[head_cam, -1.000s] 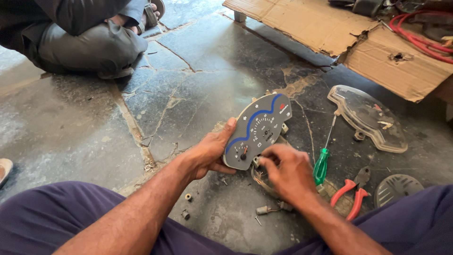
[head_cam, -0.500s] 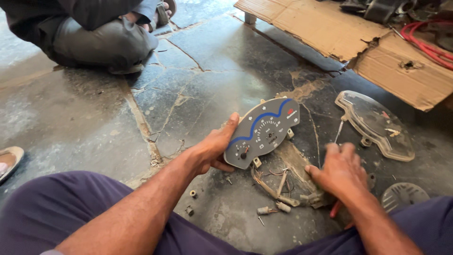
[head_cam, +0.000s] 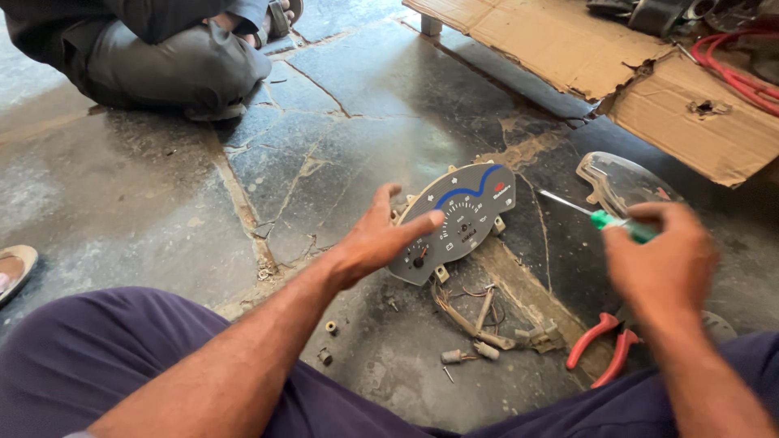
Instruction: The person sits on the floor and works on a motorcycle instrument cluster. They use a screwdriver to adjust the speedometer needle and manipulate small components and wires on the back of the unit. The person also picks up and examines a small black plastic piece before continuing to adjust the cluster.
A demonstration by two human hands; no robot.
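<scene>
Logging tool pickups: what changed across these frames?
Right hand left the gauge cluster, dropped beside the pliers, and came up gripping the green-handled screwdriver. Left hand stays on the cluster, fingers now loosened. Clear cover and cardboard unmoved.

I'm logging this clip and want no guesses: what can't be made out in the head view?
- Right hand: motion-blurred; its grip on the green-handled screwdriver is unclear.
- Gauge cluster: left edge covered by the left hand; dial markings too small.
- Red-handled pliers: jaws hidden behind the right forearm.
- Seated person: cut off by the top edge.
</scene>
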